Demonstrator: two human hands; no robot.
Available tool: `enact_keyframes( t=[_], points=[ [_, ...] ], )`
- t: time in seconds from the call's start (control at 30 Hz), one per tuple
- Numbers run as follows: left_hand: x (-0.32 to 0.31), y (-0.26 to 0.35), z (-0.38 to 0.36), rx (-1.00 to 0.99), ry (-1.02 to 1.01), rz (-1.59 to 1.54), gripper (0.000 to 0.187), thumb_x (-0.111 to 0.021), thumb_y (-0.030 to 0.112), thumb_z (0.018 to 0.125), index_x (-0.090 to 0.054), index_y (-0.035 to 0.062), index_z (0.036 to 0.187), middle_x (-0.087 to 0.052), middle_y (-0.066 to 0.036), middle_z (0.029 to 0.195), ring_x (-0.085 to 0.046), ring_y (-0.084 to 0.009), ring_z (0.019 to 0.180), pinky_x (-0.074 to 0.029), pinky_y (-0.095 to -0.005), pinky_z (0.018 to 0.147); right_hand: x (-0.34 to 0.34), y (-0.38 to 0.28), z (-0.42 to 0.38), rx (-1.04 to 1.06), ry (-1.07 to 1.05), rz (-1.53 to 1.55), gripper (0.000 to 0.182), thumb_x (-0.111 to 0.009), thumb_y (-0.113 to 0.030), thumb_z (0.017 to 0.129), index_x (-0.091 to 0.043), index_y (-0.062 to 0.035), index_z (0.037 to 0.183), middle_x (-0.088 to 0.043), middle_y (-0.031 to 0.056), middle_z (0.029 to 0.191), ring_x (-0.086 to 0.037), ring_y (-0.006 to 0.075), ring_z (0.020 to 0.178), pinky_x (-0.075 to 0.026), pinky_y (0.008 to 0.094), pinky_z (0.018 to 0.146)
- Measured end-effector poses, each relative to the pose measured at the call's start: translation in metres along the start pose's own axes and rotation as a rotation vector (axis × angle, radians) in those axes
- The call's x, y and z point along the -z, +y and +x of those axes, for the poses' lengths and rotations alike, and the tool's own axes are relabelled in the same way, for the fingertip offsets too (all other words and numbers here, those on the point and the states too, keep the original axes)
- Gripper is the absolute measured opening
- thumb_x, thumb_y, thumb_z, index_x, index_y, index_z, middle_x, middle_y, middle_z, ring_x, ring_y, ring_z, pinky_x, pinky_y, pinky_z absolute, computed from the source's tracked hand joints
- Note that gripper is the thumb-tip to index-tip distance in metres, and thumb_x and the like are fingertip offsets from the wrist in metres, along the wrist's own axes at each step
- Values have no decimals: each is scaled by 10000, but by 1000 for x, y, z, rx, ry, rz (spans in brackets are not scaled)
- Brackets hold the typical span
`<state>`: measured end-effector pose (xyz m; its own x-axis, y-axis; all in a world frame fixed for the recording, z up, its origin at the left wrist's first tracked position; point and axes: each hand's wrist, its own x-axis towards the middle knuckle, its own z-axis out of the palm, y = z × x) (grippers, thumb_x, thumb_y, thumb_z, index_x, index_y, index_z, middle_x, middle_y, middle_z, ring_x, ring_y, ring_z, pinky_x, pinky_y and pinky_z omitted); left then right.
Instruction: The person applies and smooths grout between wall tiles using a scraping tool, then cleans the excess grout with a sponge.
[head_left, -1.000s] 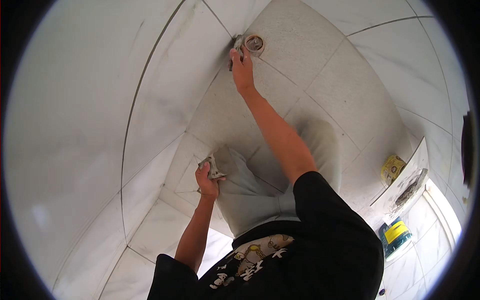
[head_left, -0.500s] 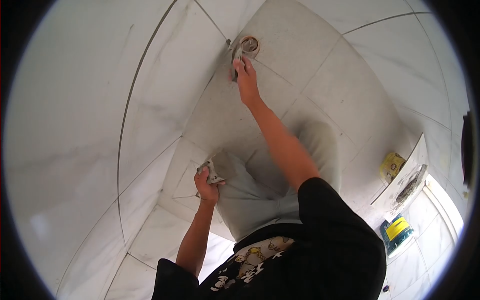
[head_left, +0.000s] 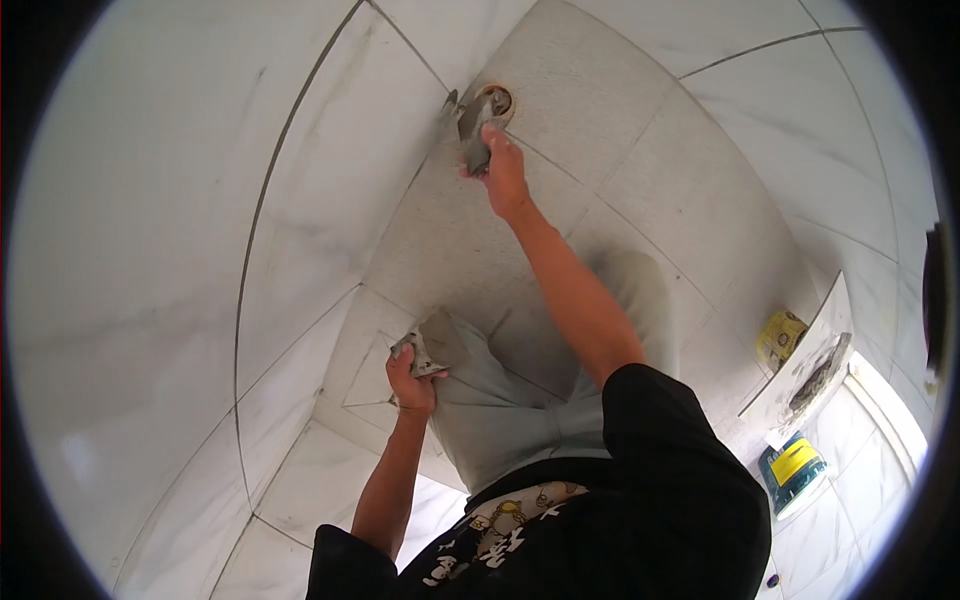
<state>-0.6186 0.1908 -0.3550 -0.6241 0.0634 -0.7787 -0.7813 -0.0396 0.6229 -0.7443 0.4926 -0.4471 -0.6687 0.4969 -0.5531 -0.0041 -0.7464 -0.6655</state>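
Observation:
My right hand (head_left: 505, 172) is stretched forward, closed around a grey-smeared scraper (head_left: 483, 122). The scraper's broad blade is at the corner where floor meets wall, right beside a round pipe opening (head_left: 499, 97) with an orange-brown rim. Dark grey paste (head_left: 451, 100) sticks up at the wall joint just left of the blade. Above my left knee, my left hand (head_left: 412, 382) grips a second scraper (head_left: 420, 353), a flat piece coated with grey paste. Its handle is hidden by my fingers.
Marbled white tiles (head_left: 310, 180) form the wall on my left. To the right, a white board (head_left: 815, 365) bearing a dark grey heap leans beside a yellow container (head_left: 780, 338). A teal bucket with a yellow label (head_left: 793, 468) stands nearer me.
My right hand has turned the scraper so that its broad face shows, and drawn slightly back toward me. My left hand stays almost in place, with more of its scraper's flat face visible.

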Motion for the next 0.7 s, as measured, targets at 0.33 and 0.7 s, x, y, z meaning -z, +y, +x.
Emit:
enact_keyframes(
  t=[0.33,0.7],
  points=[
    [7,-8,8,-54,-69,-53,377,-558,306,906,-583,-6,1117,-680,-107,981,-695,-232,778,-577,-359,499,-37,-62,48,-301,63,-188,397,-445,-402,985,-476,-23,1099,-598,148,901,-590,257,622,-459,344,488],
    [1,-2,6,-49,-40,-61,367,-566,292,901,-578,4,1127,-683,-92,963,-694,-206,789,-580,-349,504,-13,-39,13,-216,14,-175,437,-466,-376,995,-501,14,1189,-600,129,963,-612,237,744,-510,376,601]
  ],
)
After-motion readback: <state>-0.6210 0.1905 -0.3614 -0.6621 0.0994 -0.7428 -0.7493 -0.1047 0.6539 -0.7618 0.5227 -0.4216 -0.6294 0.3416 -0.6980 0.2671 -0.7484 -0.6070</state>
